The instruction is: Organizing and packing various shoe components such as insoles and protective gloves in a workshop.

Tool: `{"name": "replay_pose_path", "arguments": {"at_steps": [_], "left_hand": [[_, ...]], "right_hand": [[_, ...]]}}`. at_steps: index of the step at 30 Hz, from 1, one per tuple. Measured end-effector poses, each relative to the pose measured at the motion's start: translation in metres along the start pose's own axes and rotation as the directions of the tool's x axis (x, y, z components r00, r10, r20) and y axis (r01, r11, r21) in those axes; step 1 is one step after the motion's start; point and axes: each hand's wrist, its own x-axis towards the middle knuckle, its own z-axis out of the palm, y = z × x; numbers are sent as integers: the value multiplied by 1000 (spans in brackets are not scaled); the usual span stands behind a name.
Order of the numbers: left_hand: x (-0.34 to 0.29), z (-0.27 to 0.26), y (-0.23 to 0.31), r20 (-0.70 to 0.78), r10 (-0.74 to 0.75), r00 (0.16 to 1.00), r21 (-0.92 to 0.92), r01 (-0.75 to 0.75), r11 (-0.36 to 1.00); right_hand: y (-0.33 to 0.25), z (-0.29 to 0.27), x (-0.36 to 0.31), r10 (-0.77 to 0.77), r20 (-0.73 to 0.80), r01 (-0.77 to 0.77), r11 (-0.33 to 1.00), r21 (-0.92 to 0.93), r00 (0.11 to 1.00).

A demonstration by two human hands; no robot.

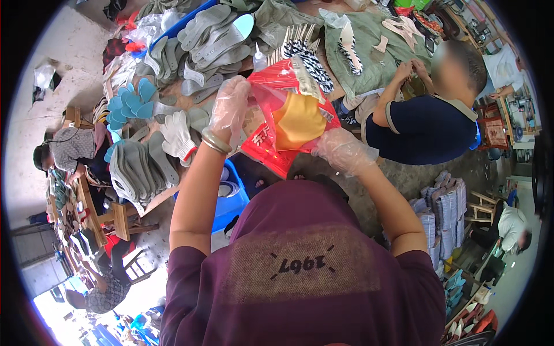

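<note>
In front of my chest I hold a red plastic bag (266, 149) with a clear window, through which something smooth and yellow (300, 121) shows. My left hand (231, 106), in a thin clear plastic glove and with a bangle at the wrist, is closed on the bag's upper left edge. On the lower right side my right hand (343, 151), gloved the same way, grips the bag; its fingertips are partly hidden. Just beyond the bag lies a bundle of black-and-white patterned strips (311, 66). A small white squeeze bottle (259, 59) stands behind my left hand.
Grey insole-shaped pieces (144, 167) and blue ones (130, 106) are piled on the table at left, beside a white knit glove (178, 136). A blue crate (231, 199) is below. At right sits a person in a dark shirt (424, 124), near a green cloth (369, 81).
</note>
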Motion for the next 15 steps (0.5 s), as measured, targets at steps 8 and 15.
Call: {"name": "replay_pose_path", "arguments": {"at_steps": [8,15], "left_hand": [[-33,36,-27,165,-190,968,-208,223,952],[-59,54,-196,164,-164,973,56,156,986]], "right_hand": [[-8,45,27,494,-250,66,359,931,833],[4,102,44,612,-56,212,-186,959,789]]}}
